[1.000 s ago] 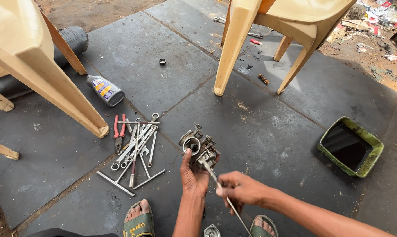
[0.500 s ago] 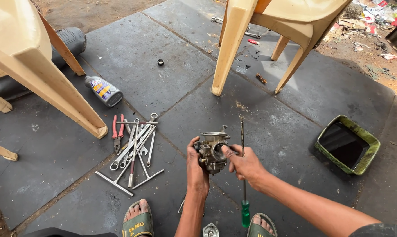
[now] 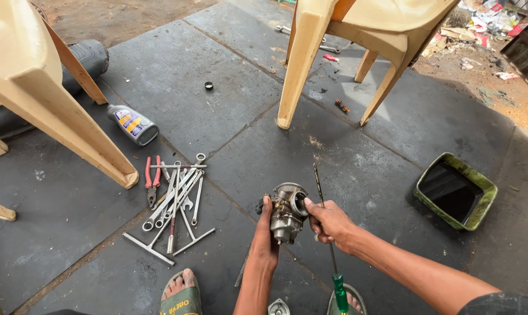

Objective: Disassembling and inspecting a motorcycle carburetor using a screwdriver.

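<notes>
Hands (image 3: pixel 268 233) (image 3: pixel 331 220) hold carburetor (image 3: pixel 287 211) and screwdriver (image 3: pixel 328 233) over floor.

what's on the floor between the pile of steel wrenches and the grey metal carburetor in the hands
Nothing: in the head view the dark stone floor is bare between the pile of steel wrenches and the grey metal carburetor.

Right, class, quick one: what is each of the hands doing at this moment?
Left hand: closed on the metal carburettor, holding it up.
Right hand: closed on the green-handled screwdriver, also touching the carburettor.
</notes>
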